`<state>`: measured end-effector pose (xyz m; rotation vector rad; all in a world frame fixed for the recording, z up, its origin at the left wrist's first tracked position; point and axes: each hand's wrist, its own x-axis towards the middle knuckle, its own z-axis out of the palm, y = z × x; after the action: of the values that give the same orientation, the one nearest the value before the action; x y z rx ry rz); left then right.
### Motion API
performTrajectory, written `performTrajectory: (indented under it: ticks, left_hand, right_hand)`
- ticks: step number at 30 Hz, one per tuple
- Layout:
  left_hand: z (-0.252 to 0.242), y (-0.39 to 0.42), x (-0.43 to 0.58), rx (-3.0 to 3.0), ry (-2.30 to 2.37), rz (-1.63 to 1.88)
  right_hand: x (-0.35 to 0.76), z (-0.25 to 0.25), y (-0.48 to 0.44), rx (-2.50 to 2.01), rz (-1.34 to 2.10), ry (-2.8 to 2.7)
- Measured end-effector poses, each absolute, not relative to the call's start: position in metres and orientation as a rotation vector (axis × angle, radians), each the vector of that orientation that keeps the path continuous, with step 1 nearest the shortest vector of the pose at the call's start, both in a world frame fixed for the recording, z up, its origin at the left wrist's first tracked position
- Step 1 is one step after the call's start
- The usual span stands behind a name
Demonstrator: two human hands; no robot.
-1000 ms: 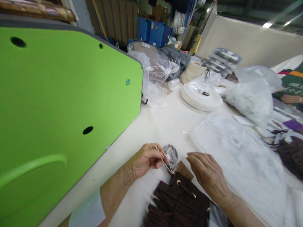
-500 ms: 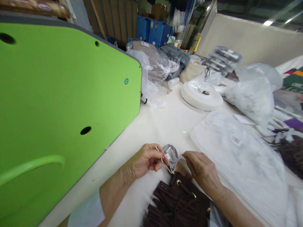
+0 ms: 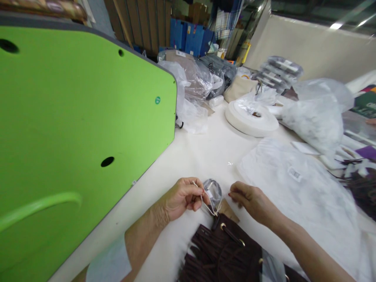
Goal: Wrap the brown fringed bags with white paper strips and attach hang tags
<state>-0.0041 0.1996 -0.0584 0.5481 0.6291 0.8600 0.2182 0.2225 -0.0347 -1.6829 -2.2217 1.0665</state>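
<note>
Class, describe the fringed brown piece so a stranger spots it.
From the big green panel, go right onto the white table, then down to the picture's bottom edge. Below the left hand lies the dark brown fringed piece; gold-coloured eyelets set it apart from the white wrapping nearby.

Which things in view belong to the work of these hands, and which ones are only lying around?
Seemingly in the work:
string, in the left hand
fringed piece
brown card

Seemingly just lying around:
white roll
beige bag
purple piece
</note>
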Motion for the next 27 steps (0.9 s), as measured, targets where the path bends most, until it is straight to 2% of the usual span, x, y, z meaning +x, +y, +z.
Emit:
performTrajectory:
  ticks: [7,14,19,27]
  left_hand:
    - [-0.059,0.200,-0.005,0.542,0.629,0.859]
    - [-0.061,0.200,-0.005,0.522,0.613,0.869]
    - [-0.061,0.200,-0.005,0.512,0.609,0.879]
    - [-0.059,0.200,-0.003,0.508,0.609,0.856]
  right_hand:
    - [0.228,-0.038,0.218,-1.626,1.512,-2.177]
    - [0.224,-0.029,0.211,-1.579,1.561,-2.321]
    - [0.216,-0.037,0.202,-1.628,1.634,-2.086]
    - [0.232,-0.027,0.194,-1.737,1.241,-1.981]
